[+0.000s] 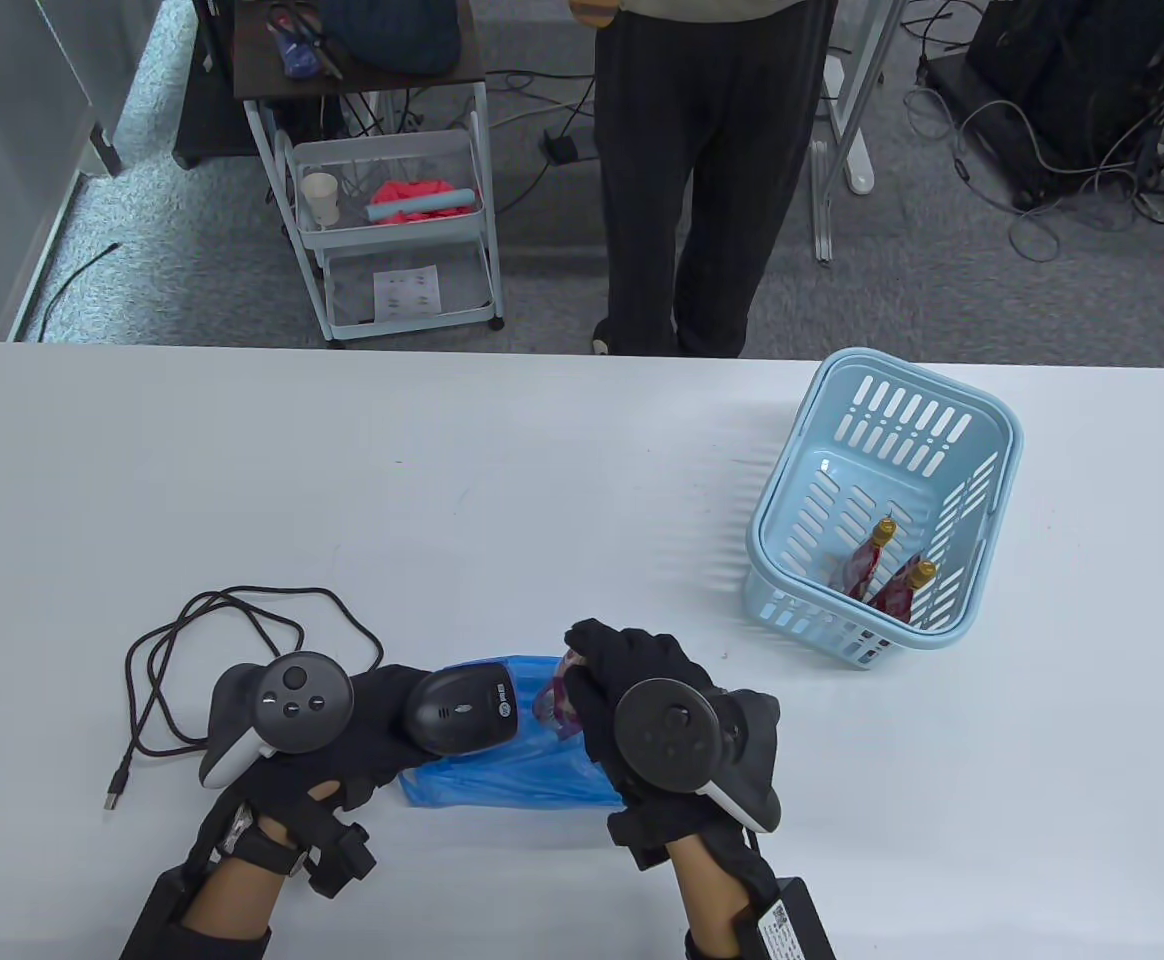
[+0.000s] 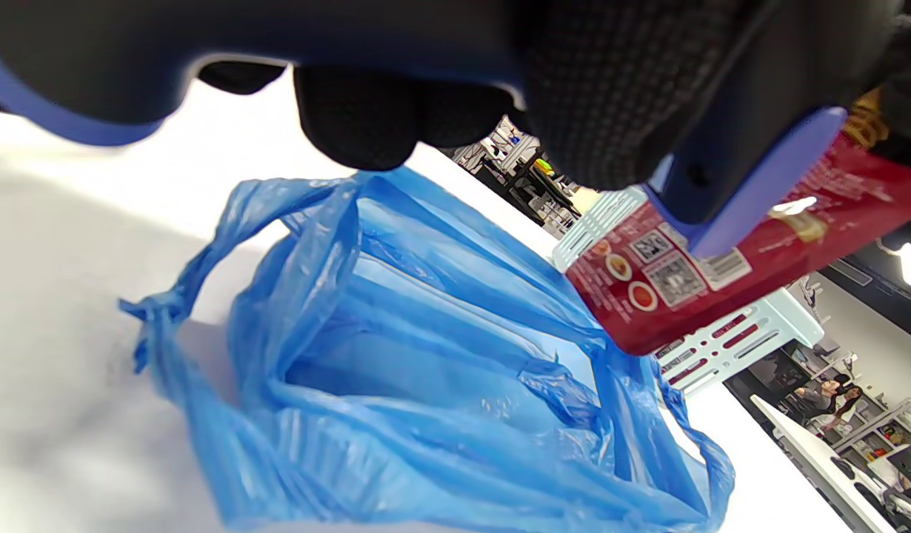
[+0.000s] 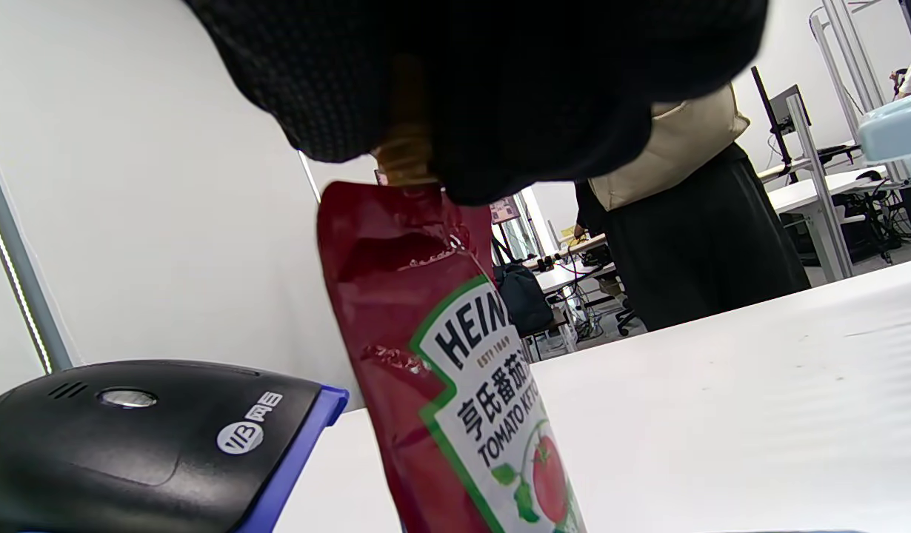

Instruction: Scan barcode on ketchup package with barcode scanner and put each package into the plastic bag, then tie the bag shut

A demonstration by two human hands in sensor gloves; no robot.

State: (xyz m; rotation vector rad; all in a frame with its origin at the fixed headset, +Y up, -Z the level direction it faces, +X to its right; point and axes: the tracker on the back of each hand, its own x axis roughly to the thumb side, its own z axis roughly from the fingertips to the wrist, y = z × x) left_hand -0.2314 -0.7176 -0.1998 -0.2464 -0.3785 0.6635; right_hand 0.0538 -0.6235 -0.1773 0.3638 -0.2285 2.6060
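Table view, left hand (image 1: pixel 342 730) gripping scanner (image 1: pixel 464 710), right hand (image 1: pixel 632 690) apparently pinching ketchup pouch (image 1: pixel 554 700)

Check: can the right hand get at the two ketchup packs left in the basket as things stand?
Probably not yet. The right hand already grips a ketchup pouch by its spout, so its fingers are taken. The path looks free: the basket stands open-topped to its right, both pouches upright inside.

Overhead table view; close wrist views
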